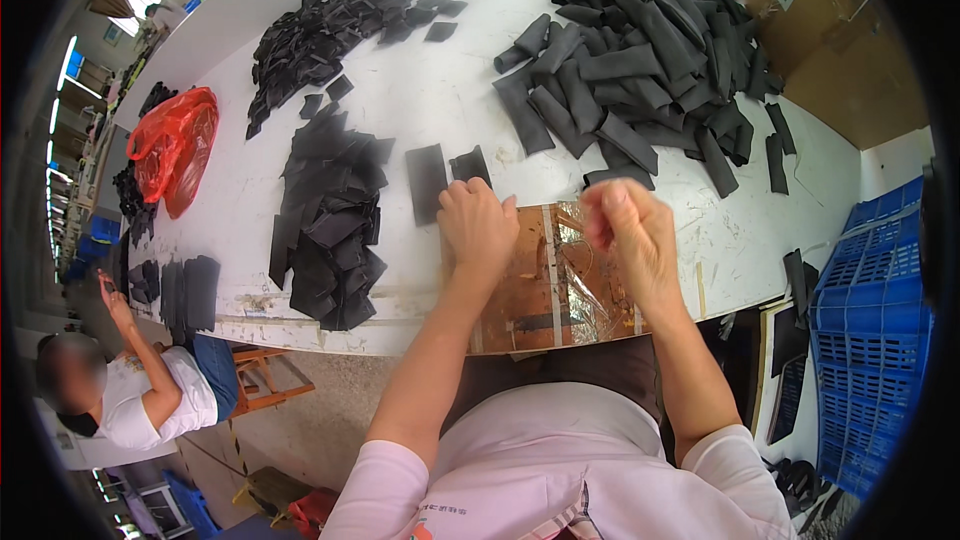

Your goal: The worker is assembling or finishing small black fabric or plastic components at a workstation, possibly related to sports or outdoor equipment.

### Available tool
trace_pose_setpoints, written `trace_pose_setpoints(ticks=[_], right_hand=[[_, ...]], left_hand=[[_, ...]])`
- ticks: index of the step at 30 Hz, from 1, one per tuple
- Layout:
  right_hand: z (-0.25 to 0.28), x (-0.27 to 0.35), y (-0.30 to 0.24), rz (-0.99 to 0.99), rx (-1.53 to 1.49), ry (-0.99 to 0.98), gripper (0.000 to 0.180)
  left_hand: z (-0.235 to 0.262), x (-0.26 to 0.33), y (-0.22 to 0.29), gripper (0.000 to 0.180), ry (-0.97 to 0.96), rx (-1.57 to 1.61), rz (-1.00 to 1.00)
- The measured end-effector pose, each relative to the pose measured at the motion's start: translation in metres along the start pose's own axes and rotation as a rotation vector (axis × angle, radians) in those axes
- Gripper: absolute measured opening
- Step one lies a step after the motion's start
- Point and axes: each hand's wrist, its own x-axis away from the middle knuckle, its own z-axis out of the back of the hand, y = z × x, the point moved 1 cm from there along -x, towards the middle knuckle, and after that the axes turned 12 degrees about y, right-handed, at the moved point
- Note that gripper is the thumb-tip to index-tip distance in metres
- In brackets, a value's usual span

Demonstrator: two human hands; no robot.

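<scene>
In the head view, the left hand (480, 230) bends its fingers down at the near end of a small dark piece (469, 165), and the right hand (636, 235) is curled and blurred to its right; I cannot tell whether either grips anything. Below both, a brown taped board (520, 290) reaches the table's near edge. White tabletop (440, 80) opens ahead of the left hand, bounded by a dark stack (335, 225) leftward and heaped dark tubes (640, 65) ahead of the right.
</scene>
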Motion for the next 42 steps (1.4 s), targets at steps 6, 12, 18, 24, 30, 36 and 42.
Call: trace_pose_setpoints(ticks=[6, 12, 18, 24, 30, 36, 42], right_hand=[[0.004, 0.057, 0.018, 0.073, 0.212, -0.253, 0.019], [-0.022, 0.079, 0.028, -0.387, -0.244, -0.315, 0.023], [-0.037, 0.089, 0.032, -0.477, -0.064, -0.44, 0.018], [-0.04, 0.091, 0.04, -0.04, 0.077, -0.157, 0.012], [-0.033, 0.088, 0.036, 0.482, 0.355, -0.039, 0.016], [-0.027, 0.086, 0.042, 0.634, 0.441, -0.06, 0.025], [-0.025, 0.084, 0.043, 0.743, 0.514, -0.066, 0.027]], left_hand=[[0.013, 0.009, -0.043, 0.008, -0.085, 0.906, 0.411], [0.086, 0.06, -0.057, 0.015, -0.634, 1.875, 0.972], [0.094, 0.103, -0.056, 0.013, -0.583, 1.69, 0.844], [0.091, 0.112, -0.04, 0.01, -0.275, 1.35, 0.802], [0.113, 0.117, -0.03, 0.017, 0.069, 0.982, 0.432], [0.131, 0.105, -0.022, 0.021, -0.227, 1.317, 0.683], [0.133, 0.101, -0.022, 0.018, -0.337, 1.345, 0.831]])
